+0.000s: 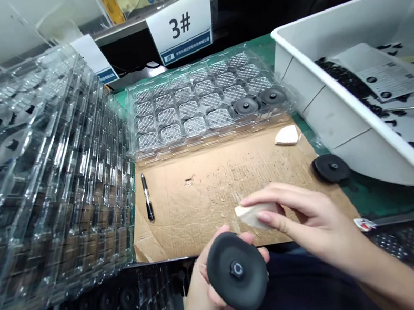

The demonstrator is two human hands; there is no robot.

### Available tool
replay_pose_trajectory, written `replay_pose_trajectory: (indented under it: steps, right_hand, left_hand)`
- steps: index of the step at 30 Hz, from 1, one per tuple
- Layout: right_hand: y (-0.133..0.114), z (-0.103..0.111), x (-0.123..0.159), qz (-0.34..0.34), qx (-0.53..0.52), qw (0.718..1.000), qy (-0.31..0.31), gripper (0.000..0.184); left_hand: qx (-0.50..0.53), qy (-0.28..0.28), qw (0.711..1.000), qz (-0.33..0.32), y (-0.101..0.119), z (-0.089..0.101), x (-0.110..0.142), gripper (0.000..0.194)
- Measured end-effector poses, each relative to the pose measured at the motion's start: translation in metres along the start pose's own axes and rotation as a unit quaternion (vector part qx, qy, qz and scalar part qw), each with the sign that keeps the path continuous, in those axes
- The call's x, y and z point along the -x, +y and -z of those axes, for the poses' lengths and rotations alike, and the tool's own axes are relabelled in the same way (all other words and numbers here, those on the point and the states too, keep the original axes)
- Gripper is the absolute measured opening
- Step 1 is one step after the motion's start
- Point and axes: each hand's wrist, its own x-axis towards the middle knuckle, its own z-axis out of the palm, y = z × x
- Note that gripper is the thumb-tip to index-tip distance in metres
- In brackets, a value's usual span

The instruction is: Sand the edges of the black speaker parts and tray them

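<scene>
Left hand (202,297) in a closed grip on a round black rubber disc with central hub (237,271), right hand (306,215) in a narrow fingertip grip on a white foam wedge (250,217), brown cardboard sheet (199,204) below, second black disc (331,168) beyond the right grip, clear plastic blister tray (199,108) farther ahead

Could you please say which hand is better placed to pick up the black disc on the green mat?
Probably the right hand: it is nearer the disc, though pinching a white sponge; the left hand grips another disc.
</scene>
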Motion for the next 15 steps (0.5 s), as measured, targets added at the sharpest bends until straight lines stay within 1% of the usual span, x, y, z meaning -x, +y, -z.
replay_pose_trajectory:
  steps: [3,5,7,9,11,12,13,14,15]
  right_hand:
    - [0.014,-0.005,0.012,-0.065,-0.011,0.998,0.010,0.016]
    - [0.021,-0.008,0.016,-0.098,-0.027,0.994,0.025,0.020]
    - [0.023,-0.007,0.018,-0.121,-0.037,0.992,0.029,0.025]
    - [0.017,-0.004,0.018,-0.123,-0.032,0.991,0.027,0.025]
    - [0.004,-0.001,0.018,-0.089,-0.013,0.995,0.039,0.020]
    - [-0.004,-0.001,0.019,-0.052,0.000,0.998,0.047,0.020]
    - [-0.012,-0.001,0.019,0.006,0.014,0.998,0.056,0.021]
    - [-0.020,-0.002,0.018,0.080,0.027,0.994,0.064,0.022]
    - [-0.027,-0.003,0.017,0.155,0.039,0.985,0.059,0.022]
  left_hand:
    - [0.005,-0.014,1.000,0.006,0.001,0.003,0.000,0.032]
    - [0.004,-0.024,1.000,0.008,0.002,0.004,-0.001,0.033]
    - [0.000,-0.032,0.999,0.007,0.002,0.005,-0.001,0.035]
    - [0.001,-0.037,0.999,0.002,0.002,0.005,-0.001,0.036]
    - [0.003,-0.036,0.999,-0.004,0.000,0.007,-0.002,0.036]
    - [0.002,-0.028,1.000,-0.007,-0.001,0.009,-0.003,0.036]
    - [-0.002,-0.016,1.000,-0.011,-0.003,0.011,-0.003,0.038]
    - [-0.011,-0.002,1.000,-0.017,-0.005,0.013,-0.004,0.040]
    - [-0.021,0.011,0.999,-0.022,-0.007,0.015,-0.005,0.045]
